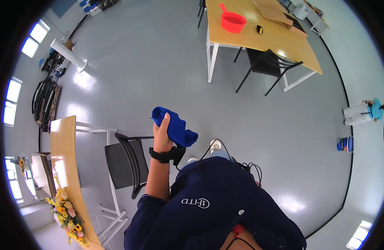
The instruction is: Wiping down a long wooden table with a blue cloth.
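Observation:
A folded blue cloth (175,127) is gripped in my left hand (162,135), held out in front of me above the grey floor. My thumb presses along the cloth's top, while the other fingers are mostly hidden by it. One end of the cloth is rolled and the other hangs toward the right. Around my left wrist is a black strap (162,155) with a small device and a cable. My right hand does not show; beside my right hip only looped black cables (254,168) and a small patch of skin appear.
A black chair (127,162) and a wooden table (66,154) with flowers (70,216) stand at left. Far right, another table (237,38) carries a red dipper (232,21), beside a black chair (263,62). A person (363,112) stands near a blue bucket (346,144) by the wall.

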Action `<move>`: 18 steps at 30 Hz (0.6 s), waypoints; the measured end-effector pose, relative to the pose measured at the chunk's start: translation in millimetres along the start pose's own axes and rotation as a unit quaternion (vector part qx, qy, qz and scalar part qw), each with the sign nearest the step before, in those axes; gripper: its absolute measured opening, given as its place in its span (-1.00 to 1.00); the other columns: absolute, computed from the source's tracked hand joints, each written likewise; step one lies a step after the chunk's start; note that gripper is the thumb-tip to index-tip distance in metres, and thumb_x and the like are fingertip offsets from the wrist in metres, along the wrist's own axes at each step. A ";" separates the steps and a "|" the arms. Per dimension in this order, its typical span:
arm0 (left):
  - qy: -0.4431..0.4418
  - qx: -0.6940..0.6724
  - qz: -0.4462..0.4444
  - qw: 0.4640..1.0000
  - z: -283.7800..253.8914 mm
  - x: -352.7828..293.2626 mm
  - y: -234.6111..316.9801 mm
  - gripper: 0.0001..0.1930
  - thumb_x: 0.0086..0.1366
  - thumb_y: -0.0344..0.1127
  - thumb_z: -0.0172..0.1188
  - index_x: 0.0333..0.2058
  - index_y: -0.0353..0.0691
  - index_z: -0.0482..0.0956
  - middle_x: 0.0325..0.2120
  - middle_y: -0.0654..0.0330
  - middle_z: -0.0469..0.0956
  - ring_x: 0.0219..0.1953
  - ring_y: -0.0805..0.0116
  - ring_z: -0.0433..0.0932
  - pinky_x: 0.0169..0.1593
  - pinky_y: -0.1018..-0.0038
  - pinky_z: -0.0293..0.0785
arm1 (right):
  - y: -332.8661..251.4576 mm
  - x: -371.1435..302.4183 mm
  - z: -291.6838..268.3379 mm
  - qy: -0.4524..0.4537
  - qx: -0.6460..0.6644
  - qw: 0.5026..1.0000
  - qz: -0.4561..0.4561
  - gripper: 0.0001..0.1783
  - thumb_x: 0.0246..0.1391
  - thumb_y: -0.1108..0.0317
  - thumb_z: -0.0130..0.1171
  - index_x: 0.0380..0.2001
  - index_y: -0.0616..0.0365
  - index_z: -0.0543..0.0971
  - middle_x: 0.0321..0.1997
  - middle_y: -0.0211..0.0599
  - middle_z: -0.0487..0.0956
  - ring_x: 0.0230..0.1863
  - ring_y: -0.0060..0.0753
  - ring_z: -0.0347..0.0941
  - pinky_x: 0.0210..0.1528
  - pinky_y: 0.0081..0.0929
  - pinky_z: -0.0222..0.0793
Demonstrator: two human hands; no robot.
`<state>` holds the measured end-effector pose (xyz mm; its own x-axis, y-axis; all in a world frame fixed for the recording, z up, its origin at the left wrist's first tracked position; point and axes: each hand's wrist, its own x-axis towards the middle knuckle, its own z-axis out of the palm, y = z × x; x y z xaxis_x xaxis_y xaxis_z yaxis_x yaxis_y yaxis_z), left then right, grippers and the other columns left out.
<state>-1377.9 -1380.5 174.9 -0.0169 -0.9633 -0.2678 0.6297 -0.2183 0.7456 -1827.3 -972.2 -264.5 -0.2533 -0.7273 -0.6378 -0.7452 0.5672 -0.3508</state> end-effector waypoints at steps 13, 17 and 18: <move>0.333 0.042 0.161 0.928 -40.4 -12.0 22.8 -0.83 0.09 -0.32 0.08 -0.36 -0.23 0.35 -0.52 0.28 0.38 -0.45 0.47 0.40 -0.36 0.55 0.35 | -274.3 252.5 -286.9 0.053 0.352 0.933 0.047 -0.77 -0.06 0.34 -0.13 -0.32 0.21 0.38 -0.56 -0.29 0.42 -0.66 -0.47 0.33 -0.66 -0.54 0.27; 0.366 0.011 0.169 0.915 -57.0 24.8 35.7 -0.83 0.09 -0.31 0.08 -0.35 -0.21 0.36 -0.52 0.31 0.37 -0.47 0.53 0.37 -0.39 0.59 0.31 | -344.8 319.5 -262.1 -0.009 0.276 0.954 -0.117 -0.81 -0.10 0.38 -0.08 -0.37 0.20 0.41 -0.56 -0.37 0.40 -0.64 -0.55 0.31 -0.63 -0.62 0.26; 0.365 0.008 0.175 0.914 -64.1 38.7 39.8 -0.83 0.09 -0.31 0.08 -0.34 -0.21 0.37 -0.53 0.32 0.37 -0.48 0.54 0.36 -0.40 0.61 0.29 | -364.6 330.6 -256.8 -0.052 0.145 0.974 -0.168 -0.82 -0.12 0.40 -0.06 -0.39 0.21 0.42 -0.55 -0.40 0.41 -0.65 -0.56 0.31 -0.62 -0.63 0.28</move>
<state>-1303.7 -1416.5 155.1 0.7105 -0.6150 -0.3420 0.4854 0.0764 0.8710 -1797.9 -1518.7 -171.4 0.0490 -0.8561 -0.5145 -0.5661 0.4006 -0.7204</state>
